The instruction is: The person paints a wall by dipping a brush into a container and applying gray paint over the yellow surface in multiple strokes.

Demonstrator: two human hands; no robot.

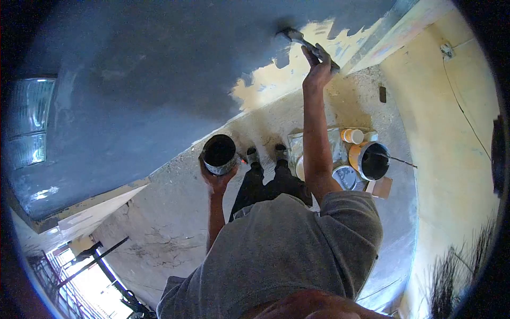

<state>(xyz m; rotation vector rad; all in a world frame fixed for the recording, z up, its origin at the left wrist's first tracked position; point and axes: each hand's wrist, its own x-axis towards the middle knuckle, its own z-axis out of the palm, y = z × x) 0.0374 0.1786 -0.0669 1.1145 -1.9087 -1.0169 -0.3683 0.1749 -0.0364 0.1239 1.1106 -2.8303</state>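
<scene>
My right hand (317, 72) is raised to the wall, fingers closed around the handle of a paintbrush (297, 37). The brush's head meets the dark grey paint (159, 58) at the border of a pale yellow patch (271, 80) with a ragged edge. Lower and to the left, my left hand (219, 182) grips a round paint tub (220, 151) from beneath and around its side. Dark paint coats the inside of that tub, and its outer wall is smeared pale grey.
On the floor at right stand a larger bucket (374, 162) of dark paint with a stick (404, 160), a small orange-and-white tub (351, 136) and a brown cardboard piece (380, 187). A window (33, 122) is at left. A wire (462, 103) hangs down the right wall.
</scene>
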